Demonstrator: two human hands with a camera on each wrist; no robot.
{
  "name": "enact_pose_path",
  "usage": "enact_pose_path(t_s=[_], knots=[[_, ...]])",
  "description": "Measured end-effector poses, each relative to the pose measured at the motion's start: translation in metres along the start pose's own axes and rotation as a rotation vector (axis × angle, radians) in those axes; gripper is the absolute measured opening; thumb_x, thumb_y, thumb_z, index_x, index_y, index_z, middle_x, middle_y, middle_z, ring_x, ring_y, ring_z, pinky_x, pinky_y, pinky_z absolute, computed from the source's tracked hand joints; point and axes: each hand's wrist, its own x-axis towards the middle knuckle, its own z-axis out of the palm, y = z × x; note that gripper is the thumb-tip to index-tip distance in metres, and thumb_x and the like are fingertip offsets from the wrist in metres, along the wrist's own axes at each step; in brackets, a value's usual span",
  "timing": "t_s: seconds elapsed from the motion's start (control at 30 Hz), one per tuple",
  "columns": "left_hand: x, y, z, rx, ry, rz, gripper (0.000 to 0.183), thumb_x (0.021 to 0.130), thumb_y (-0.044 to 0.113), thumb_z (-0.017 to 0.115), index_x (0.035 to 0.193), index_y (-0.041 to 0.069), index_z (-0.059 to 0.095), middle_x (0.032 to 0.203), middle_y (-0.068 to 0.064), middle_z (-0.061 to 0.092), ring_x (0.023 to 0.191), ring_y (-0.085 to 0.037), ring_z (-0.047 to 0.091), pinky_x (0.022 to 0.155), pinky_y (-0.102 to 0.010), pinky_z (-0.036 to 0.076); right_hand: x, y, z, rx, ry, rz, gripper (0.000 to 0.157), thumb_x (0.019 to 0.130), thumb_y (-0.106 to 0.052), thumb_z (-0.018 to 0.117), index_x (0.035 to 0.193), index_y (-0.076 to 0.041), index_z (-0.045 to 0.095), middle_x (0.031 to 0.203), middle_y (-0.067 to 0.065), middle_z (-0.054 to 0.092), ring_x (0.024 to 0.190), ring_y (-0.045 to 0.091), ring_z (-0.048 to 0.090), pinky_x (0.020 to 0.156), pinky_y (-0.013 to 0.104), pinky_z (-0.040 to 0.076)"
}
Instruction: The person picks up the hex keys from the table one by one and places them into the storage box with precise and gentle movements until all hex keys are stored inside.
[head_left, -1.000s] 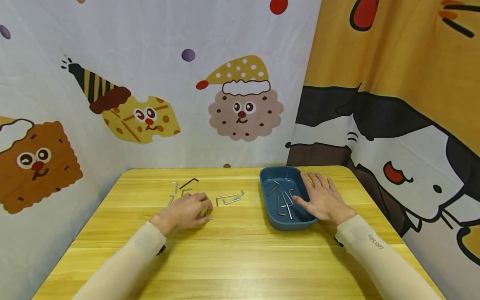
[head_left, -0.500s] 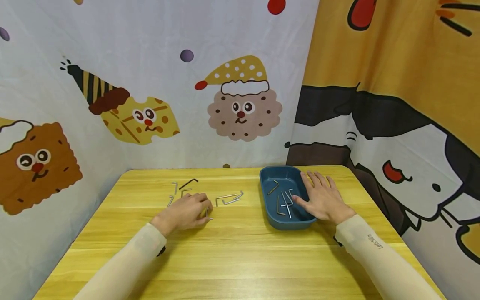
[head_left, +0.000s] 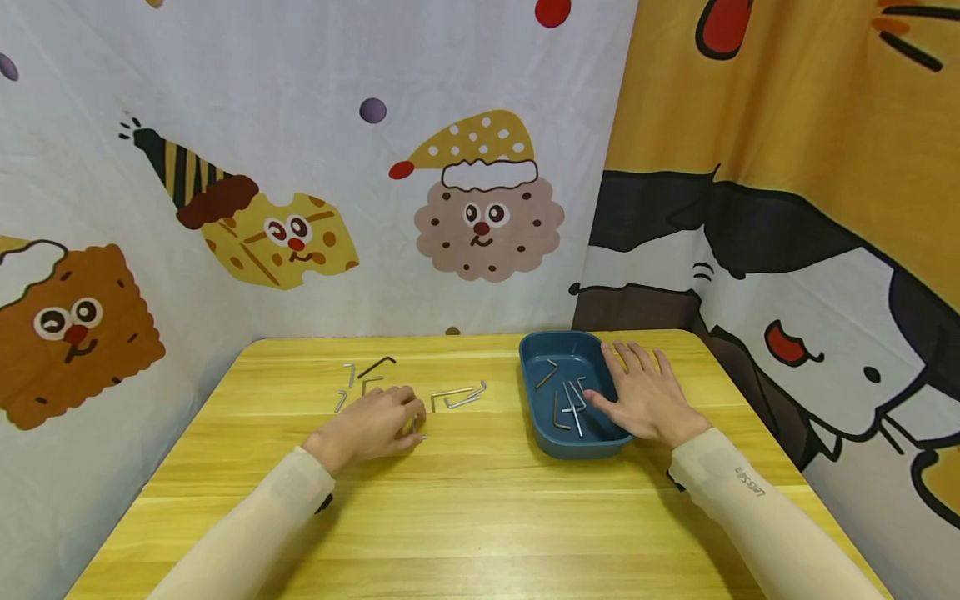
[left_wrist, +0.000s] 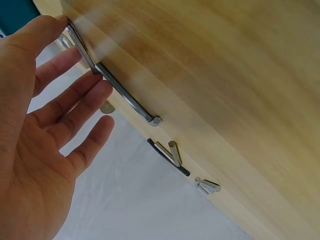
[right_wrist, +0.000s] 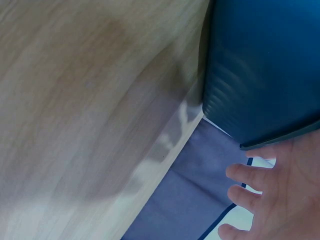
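My left hand (head_left: 371, 423) is low over the table, fingers bent. In the left wrist view its thumb tip and index finger meet a grey hex key (left_wrist: 81, 44), apparently pinching it. A darker hex key (left_wrist: 125, 95) lies against the tabletop beside the other fingertips. My right hand (head_left: 648, 400) rests across the right rim of a blue tray (head_left: 585, 451), thumb over the inside, straight fingers spread outside. Several hex keys lie in the tray, among them a bronze one (head_left: 557, 410). The right wrist view shows the fingers beside the tray wall (right_wrist: 265, 75).
On the wooden table (head_left: 450, 517), a black hex key (head_left: 375, 367) and several silver ones lie beyond my left hand. A brassy hex key (head_left: 452, 392) and silver ones are between that hand and the tray. A printed curtain (head_left: 300, 125) hangs behind the table.
Almost nothing differs. My left hand shifts very slightly at the hex key, while the right hand and tray stay in place.
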Motion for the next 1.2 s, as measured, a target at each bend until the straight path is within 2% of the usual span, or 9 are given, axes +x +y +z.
enact_pose_path(t_s=[0.2,0.37,0.6,0.87,1.2], knots=[[0.001,0.002,0.000,-0.003,0.014,-0.002,0.020,0.111,0.039,0.082,0.116,0.020,0.080,0.114,-0.001,0.074,0.093,-0.015,0.068,0.090,-0.048,0.064,0.000,0.000,-0.001,0.006,-0.001,-0.003,0.100,0.114,-0.072,0.055,0.184,-0.005,0.030,0.187,0.031,0.035,0.175,0.057,0.028,0.141,0.085,0.011],[0.003,0.004,0.000,0.011,0.054,0.011,0.020,0.112,0.039,0.081,0.116,0.020,0.080,0.116,-0.003,0.076,0.095,-0.016,0.070,0.092,-0.049,0.066,0.000,-0.001,-0.001,0.005,-0.003,-0.008,0.101,0.114,-0.074,0.053,0.184,-0.005,0.029,0.188,0.030,0.034,0.176,0.057,0.027,0.140,0.087,0.010],[0.011,0.009,-0.004,0.015,0.087,0.026,0.028,0.113,0.039,0.079,0.128,0.015,0.080,0.125,-0.006,0.077,0.101,-0.021,0.075,0.095,-0.051,0.066,0.001,0.000,-0.002,0.012,-0.005,-0.009,0.100,0.115,-0.072,0.054,0.184,-0.004,0.030,0.187,0.030,0.035,0.176,0.057,0.027,0.140,0.087,0.010],[0.018,0.017,-0.010,0.029,0.134,0.051,0.031,0.113,0.036,0.080,0.132,0.011,0.080,0.126,-0.008,0.077,0.101,-0.022,0.076,0.095,-0.051,0.068,0.000,0.001,-0.003,0.043,-0.015,-0.012,0.098,0.116,-0.070,0.054,0.184,-0.004,0.030,0.187,0.028,0.036,0.176,0.057,0.027,0.140,0.088,0.007],[0.029,0.025,-0.019,0.040,0.179,0.078,0.031,0.112,0.037,0.081,0.131,0.012,0.079,0.127,-0.007,0.077,0.103,-0.022,0.077,0.097,-0.049,0.068,0.001,0.005,-0.005,0.081,-0.045,-0.007,0.106,0.113,-0.082,0.047,0.186,-0.007,0.026,0.188,0.030,0.035,0.175,0.059,0.027,0.140,0.088,0.005]])
